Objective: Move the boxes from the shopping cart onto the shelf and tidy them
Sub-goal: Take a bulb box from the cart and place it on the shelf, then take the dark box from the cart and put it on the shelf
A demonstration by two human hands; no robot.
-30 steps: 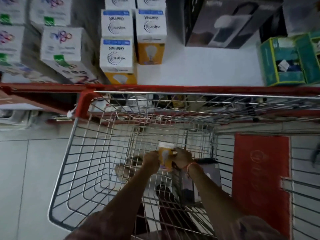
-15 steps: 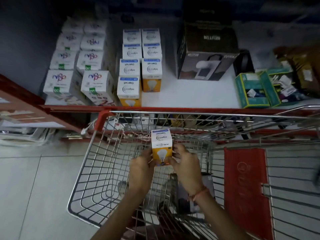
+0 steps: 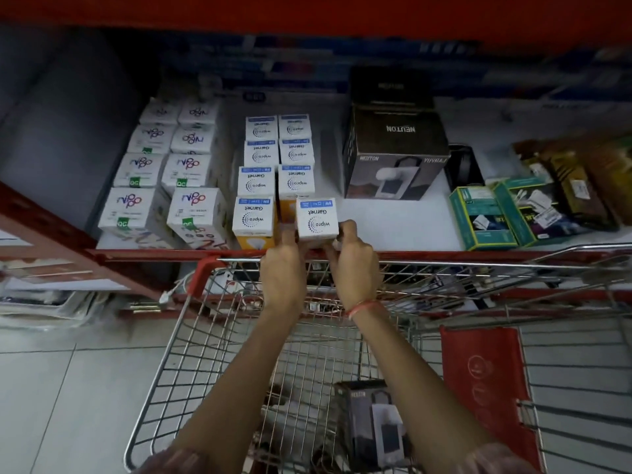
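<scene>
Both hands hold a small white-and-orange bulb box [image 3: 317, 218] at the front edge of the white shelf [image 3: 393, 220]. My left hand [image 3: 282, 265] grips its left side and my right hand [image 3: 352, 258] its right side. The box stands at the front of the right-hand row of matching bulb boxes [image 3: 270, 176]; I cannot tell whether it rests on the shelf. My arms reach over the wire shopping cart [image 3: 212, 336]. A dark boxed item [image 3: 372, 425] still lies in the cart's bottom.
White boxes with purple lettering [image 3: 164, 179] fill the shelf's left side. A large black box [image 3: 393, 155] stands right of the bulb rows, and green packets [image 3: 496, 213] lie further right. A red shelf lip [image 3: 154, 253] runs along the front, with a red cart flap [image 3: 485, 381] at lower right.
Both hands lifted the bulb box out of the cart and carried it forward to the shelf's front edge. The view tilted up toward the shelf.
</scene>
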